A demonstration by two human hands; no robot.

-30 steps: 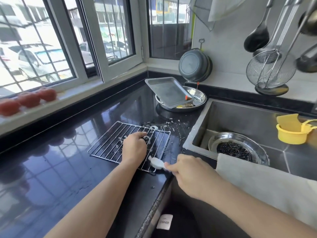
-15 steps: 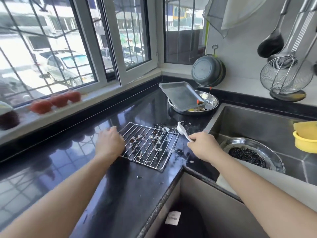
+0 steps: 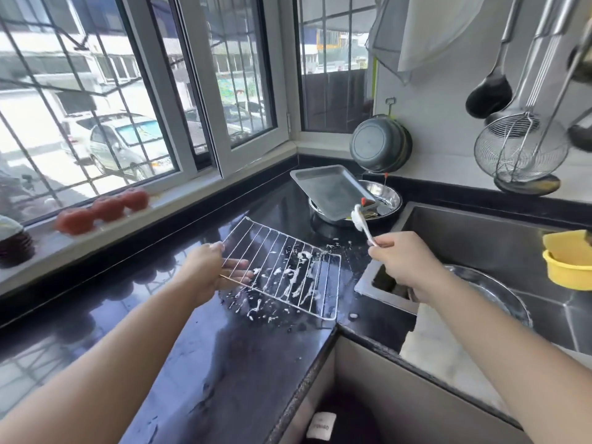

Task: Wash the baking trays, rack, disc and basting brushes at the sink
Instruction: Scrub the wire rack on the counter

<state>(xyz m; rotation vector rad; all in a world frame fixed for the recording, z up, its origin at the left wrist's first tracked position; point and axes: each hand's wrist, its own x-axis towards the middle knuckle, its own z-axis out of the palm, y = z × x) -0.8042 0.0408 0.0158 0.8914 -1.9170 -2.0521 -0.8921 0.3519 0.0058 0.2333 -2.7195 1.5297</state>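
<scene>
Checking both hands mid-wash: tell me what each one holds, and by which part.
Left hand grips the wire rack by its left edge, lifting that side. Right hand pinches the white brush by its handle end.

The soapy wire rack [image 3: 282, 267] tilts up at its left edge, baking tray [image 3: 333, 190] propped behind.

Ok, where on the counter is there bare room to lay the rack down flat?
Free: the dark counter left of the left hand, toward the window sill, and the near counter below the rack. Crowded: the corner with the baking tray on the steel dish.
</scene>
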